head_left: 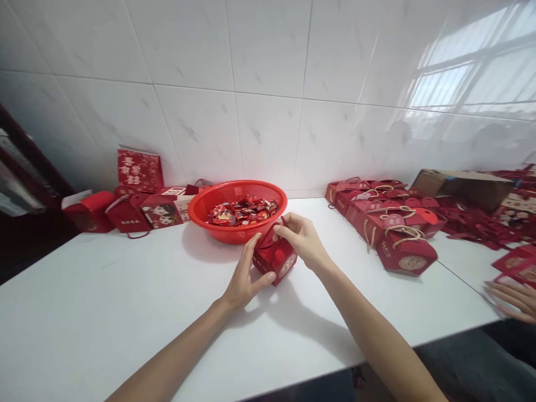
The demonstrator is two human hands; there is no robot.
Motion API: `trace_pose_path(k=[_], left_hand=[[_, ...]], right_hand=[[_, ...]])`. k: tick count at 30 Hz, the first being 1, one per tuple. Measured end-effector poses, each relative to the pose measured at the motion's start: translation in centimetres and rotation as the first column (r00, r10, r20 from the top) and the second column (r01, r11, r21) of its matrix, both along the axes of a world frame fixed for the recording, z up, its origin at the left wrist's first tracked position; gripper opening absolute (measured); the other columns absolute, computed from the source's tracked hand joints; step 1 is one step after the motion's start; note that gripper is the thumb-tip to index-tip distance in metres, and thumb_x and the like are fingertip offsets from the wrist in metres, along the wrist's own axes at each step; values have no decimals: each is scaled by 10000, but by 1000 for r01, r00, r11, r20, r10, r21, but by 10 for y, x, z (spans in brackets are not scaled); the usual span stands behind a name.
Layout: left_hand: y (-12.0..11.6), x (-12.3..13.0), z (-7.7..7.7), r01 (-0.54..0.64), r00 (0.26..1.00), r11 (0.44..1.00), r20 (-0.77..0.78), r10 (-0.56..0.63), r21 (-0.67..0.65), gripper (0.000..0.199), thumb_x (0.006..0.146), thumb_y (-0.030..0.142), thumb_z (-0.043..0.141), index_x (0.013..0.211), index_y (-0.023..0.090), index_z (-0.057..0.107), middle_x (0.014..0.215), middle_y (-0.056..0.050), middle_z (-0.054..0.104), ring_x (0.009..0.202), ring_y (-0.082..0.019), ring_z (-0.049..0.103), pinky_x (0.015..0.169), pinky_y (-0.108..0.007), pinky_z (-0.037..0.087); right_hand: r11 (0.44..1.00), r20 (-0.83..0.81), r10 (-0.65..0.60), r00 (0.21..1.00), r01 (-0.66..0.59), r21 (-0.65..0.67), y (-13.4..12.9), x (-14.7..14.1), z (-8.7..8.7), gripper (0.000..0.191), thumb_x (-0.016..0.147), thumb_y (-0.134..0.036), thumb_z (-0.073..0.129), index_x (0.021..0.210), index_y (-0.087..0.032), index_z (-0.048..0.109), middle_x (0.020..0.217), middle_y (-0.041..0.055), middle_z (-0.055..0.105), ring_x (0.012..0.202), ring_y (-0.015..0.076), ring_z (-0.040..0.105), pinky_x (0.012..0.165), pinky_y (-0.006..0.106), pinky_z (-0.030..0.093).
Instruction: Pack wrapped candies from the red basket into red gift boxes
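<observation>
A small dark red gift box (286, 264) with a round gold print on its end stands on the table in front of me. My left hand (247, 274) grips its left side, thumb at the near edge and fingers along the far side. At the top of the box, my right hand (298, 237) pinches the red ribbon handle between thumb and fingers. Just behind the box is a red plastic basket (199, 215) of wrapped candies (245, 211). The inside of the box is hidden from me.
Rows of red boxes with rope handles (405, 254) stand at right, beside a cardboard box (460, 184) and a pile of flat red packaging (469, 220). More boxes (161, 211) line the wall at left. Another person's hand (513, 298) is at the right edge.
</observation>
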State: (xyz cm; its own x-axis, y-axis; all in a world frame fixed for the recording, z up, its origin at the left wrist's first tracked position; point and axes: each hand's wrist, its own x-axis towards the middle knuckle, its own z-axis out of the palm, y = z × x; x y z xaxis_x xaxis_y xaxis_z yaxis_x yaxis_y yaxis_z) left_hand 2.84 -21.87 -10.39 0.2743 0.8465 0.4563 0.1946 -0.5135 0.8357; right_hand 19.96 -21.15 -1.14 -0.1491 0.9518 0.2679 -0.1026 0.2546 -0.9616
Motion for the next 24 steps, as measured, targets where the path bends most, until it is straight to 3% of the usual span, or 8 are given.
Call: trace_pose_path(k=[3,5,8,12,15,20,22,24], left_hand=[[-7,6,-6,43,998,998,-44,-45,-34,856,831,472,654,1542,280,218,1590,-144,275,1430,-358,325,1069,-533,426],[-8,8,-8,67,988,997,-134,-72,-43,751,833,442,660,1494,291,336,1540,-135,364,1393,-348,387,1057,-528,449],[-5,10,-10,114,972,992,-201,-123,-55,541,837,403,664,1351,294,532,1415,-104,509,1298,-314,507,1063,-496,467],[-3,11,-12,106,966,993,-234,-114,-47,389,858,388,636,1228,270,635,1322,-101,582,1170,-288,608,1019,-460,517],[-3,11,-13,105,954,994,-281,-108,-26,348,873,380,610,1195,259,661,1311,-115,595,1101,-274,653,966,-431,558],[-2,12,-12,109,943,994,-318,-98,14,317,872,363,595,1150,245,691,1264,-122,627,1021,-253,691,887,-386,600],[-2,12,-11,113,938,993,-333,-100,21,313,870,355,595,1142,241,699,1258,-123,633,1018,-253,691,863,-375,608],[-2,13,-10,112,934,994,-343,-99,20,307,868,353,595,1131,240,705,1257,-122,636,1023,-255,689,843,-365,613]], right_hand=[[990,-31,-112,993,114,79,-14,27,15,221,748,-373,699,731,-209,552,676,-6,644,663,151,598,688,297,493],[962,-55,-233,971,238,134,-26,51,26,208,750,-360,704,745,-212,558,678,-7,646,665,149,604,682,293,500],[865,-95,-439,893,449,223,-44,96,40,193,746,-343,713,790,-223,569,700,-14,645,670,146,620,669,286,509],[638,-241,-662,709,703,316,-71,165,56,206,670,-296,741,773,-206,588,632,-36,583,579,124,588,581,260,484],[481,-283,-780,558,824,299,-89,216,62,212,572,-233,748,701,-184,587,589,-34,554,507,110,545,525,259,451],[234,-127,-955,267,946,225,-104,283,57,131,557,-110,689,582,-196,593,504,-26,542,456,123,473,491,294,379],[232,-10,-971,239,948,218,-101,303,50,146,587,-88,673,554,-199,585,473,-21,544,463,126,470,518,303,387],[283,86,-959,271,937,203,-92,319,38,177,610,-100,676,528,-206,561,472,-19,552,483,127,484,548,305,406]])
